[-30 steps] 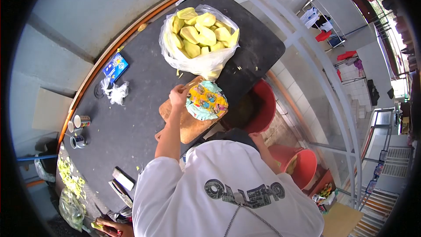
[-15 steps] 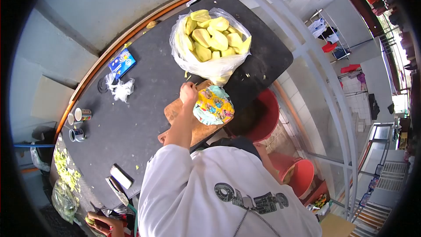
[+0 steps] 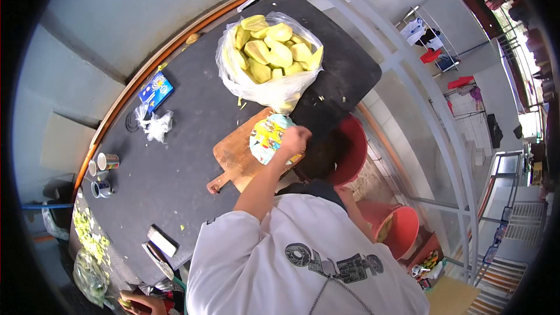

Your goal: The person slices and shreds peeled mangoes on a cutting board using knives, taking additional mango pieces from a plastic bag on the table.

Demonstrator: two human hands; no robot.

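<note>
My left hand (image 3: 296, 140) is over the right part of a colourful printed cloth (image 3: 267, 140), fingers curled together. Whether it pinches a small scrap or touches the cloth is unclear. The cloth lies bunched on a wooden cutting board (image 3: 233, 154) with a handle. Just beyond the board, a clear plastic bag (image 3: 251, 90) stands open, full of peeled yellow-green pieces (image 3: 268, 52). Low by my right side, my right hand (image 3: 345, 193) is near the dark cloth at my lap and a red tub (image 3: 353, 163); its fingers are hidden.
Several cups (image 3: 105, 163), a blue packet (image 3: 156, 89), crumpled plastic (image 3: 158, 126) and a phone (image 3: 162, 240) sit on the black table (image 3: 175, 181). Another red bucket (image 3: 402, 233) stands at my right. At lower left, another person's hand (image 3: 143, 302) shows near a peelings pile (image 3: 88, 230).
My left hand has moved right, from the board's left side across to the cloth's right part. A small pale speck now shows over the red tub. The view has shifted slightly.
</note>
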